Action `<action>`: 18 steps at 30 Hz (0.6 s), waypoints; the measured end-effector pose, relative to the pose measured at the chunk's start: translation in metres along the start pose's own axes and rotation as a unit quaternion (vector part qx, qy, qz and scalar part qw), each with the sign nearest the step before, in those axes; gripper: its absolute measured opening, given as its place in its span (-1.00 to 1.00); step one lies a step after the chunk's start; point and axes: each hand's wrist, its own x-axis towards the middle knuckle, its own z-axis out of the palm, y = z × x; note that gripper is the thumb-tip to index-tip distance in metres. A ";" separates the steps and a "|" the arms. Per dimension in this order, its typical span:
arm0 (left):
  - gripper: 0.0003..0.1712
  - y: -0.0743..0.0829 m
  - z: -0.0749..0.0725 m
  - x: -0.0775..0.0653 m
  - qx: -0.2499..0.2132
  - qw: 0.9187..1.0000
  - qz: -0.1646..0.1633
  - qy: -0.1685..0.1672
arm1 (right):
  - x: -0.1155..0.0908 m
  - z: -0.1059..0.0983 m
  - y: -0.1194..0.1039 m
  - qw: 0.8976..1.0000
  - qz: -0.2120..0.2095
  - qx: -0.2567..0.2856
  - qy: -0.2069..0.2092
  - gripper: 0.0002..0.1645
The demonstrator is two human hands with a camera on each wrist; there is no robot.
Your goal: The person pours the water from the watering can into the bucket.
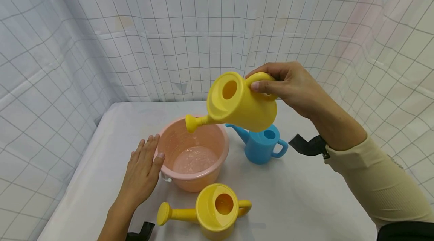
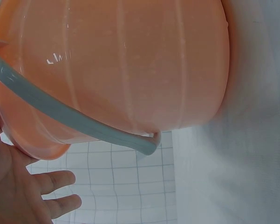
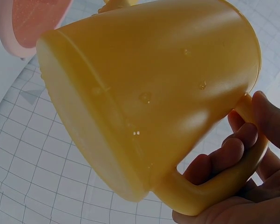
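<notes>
My right hand (image 1: 288, 83) grips the handle of a yellow watering can (image 1: 237, 101), fingers curled through the loop in the right wrist view. The can is held in the air, tilted so its spout points down over the pink bucket (image 1: 222, 158). Some liquid shows on the bucket's bottom; no stream from the spout can be made out. My left hand (image 1: 144, 171) lies with straight fingers against the bucket's left rim. From the left wrist view, the bucket's grey handle (image 2: 70, 114) hangs along its side. Water drops cling to the raised can's body (image 3: 167, 84).
A second yellow watering can (image 1: 217, 207) stands in front of the bucket, spout to the left, with liquid inside. To the right of the bucket stands a blue watering can (image 1: 259, 147). A white cloth (image 1: 305, 196) covers the table, and checked curtains (image 1: 203, 26) surround it.
</notes>
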 end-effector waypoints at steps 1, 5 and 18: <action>-0.37 0.000 0.000 0.000 0.000 1.000 0.000 0.000 | 0.000 0.000 0.000 1.000 -0.001 0.000 0.000 -0.65; -0.37 0.000 0.000 0.000 -0.001 1.000 0.000 0.000 | 0.000 0.000 0.000 1.000 -0.002 -0.002 0.000 -0.66; -0.37 0.000 0.000 0.000 0.000 1.000 0.000 0.002 | 0.000 0.000 0.001 1.000 -0.004 -0.008 0.003 -0.66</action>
